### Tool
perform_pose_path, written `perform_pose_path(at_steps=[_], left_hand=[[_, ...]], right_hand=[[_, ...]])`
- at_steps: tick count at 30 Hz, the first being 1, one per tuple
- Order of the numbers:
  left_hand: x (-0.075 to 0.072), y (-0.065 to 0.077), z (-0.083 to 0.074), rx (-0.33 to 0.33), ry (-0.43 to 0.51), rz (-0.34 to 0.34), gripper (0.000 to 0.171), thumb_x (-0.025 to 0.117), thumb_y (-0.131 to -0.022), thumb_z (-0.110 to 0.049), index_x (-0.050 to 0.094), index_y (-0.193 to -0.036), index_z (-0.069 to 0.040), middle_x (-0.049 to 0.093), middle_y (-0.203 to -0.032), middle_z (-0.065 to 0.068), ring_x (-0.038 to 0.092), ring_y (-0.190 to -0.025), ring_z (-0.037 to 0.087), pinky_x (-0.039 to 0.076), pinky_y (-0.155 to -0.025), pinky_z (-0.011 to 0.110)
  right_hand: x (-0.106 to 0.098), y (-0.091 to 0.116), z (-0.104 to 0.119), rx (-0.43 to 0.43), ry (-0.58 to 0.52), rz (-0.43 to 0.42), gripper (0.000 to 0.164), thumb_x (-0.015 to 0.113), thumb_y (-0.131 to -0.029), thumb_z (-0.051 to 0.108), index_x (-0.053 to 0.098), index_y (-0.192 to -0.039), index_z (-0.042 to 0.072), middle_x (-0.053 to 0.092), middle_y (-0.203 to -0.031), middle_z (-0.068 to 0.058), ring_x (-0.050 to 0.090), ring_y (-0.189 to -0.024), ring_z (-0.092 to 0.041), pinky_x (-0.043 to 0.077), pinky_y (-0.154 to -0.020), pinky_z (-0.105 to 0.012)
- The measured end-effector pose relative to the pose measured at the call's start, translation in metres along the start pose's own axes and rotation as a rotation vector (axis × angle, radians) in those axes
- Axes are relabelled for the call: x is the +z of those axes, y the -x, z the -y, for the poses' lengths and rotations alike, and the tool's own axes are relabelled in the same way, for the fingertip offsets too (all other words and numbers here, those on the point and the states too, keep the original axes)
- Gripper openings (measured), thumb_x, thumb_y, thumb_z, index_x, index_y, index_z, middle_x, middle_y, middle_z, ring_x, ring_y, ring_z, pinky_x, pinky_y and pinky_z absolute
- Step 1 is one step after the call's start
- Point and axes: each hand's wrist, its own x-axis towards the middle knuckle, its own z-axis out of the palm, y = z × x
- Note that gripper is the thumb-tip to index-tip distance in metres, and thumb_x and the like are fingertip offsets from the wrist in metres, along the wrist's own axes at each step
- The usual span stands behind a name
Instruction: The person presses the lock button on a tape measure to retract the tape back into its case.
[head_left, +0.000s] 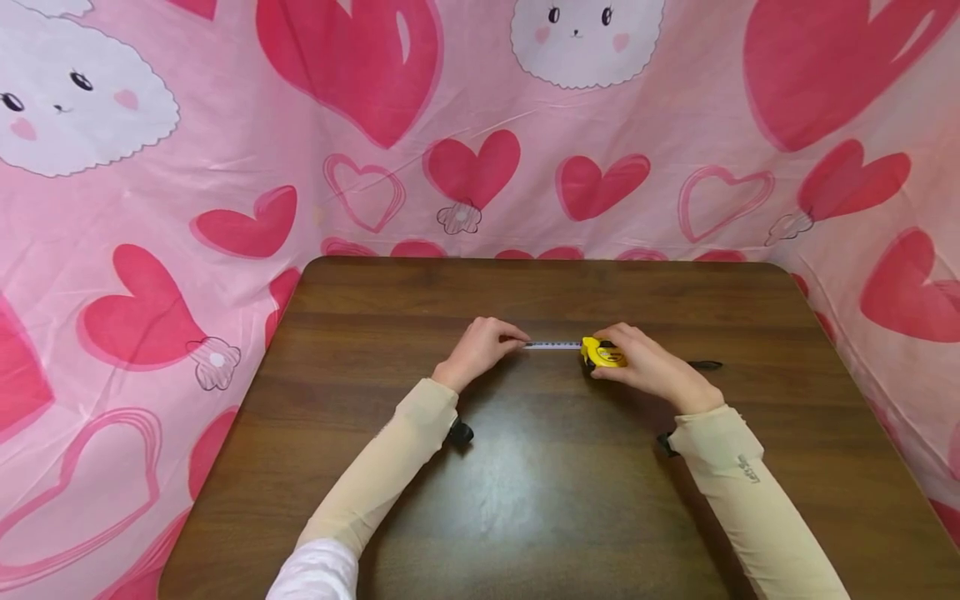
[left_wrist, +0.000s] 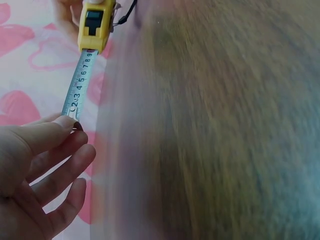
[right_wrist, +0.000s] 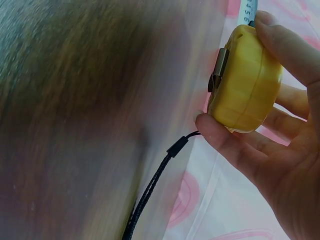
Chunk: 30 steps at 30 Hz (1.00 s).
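A yellow tape measure (head_left: pixel 602 353) is held in my right hand (head_left: pixel 648 367), fingers on one side of the case and thumb on the other. A short length of its blade (head_left: pixel 553 345) runs out to the left. At the blade's end hook, my left hand (head_left: pixel 478 347) pinches the tip between thumb and index finger. In the left wrist view the blade (left_wrist: pixel 80 82) shows printed numbers up to about 9 at the case mouth. A black wrist strap (right_wrist: pixel 155 180) trails from the case in the right wrist view.
Both hands are over a brown wood-grain table (head_left: pixel 480 500). A pink curtain (head_left: pixel 525 108) with hearts and white faces hangs behind and at the sides. Dark wrist cameras (head_left: pixel 460 433) sit under the beige sleeves (head_left: pixel 382 467).
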Motion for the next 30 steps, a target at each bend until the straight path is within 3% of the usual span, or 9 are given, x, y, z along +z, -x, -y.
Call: perform_pose_path(at_steps=[19, 30], left_hand=[[0.015, -0.009, -0.009, 0.045, 0.016, 0.009, 0.014, 0.075, -0.098, -0.020, 0.084, -0.107, -0.016, 0.080, -0.104, -0.003, 0.071, -0.093, 0.008, 0.056, -0.088, 0.027], [0.024, -0.013, -0.019, 0.048, 0.040, 0.046, 0.017, 0.074, -0.099, -0.020, 0.083, -0.112, -0.014, 0.079, -0.107, -0.002, 0.070, -0.094, 0.009, 0.056, -0.088, 0.026]], right_hand=[[0.004, -0.001, 0.013, -0.006, -0.008, 0.012, 0.062, 0.084, -0.090, 0.031, 0.059, -0.136, -0.001, 0.060, -0.127, -0.019, 0.056, -0.108, -0.031, 0.051, -0.099, -0.054], [0.008, -0.002, 0.018, 0.003, -0.016, 0.042, 0.063, 0.083, -0.090, 0.034, 0.059, -0.137, 0.000, 0.060, -0.129, -0.018, 0.057, -0.110, -0.030, 0.051, -0.101, -0.055]])
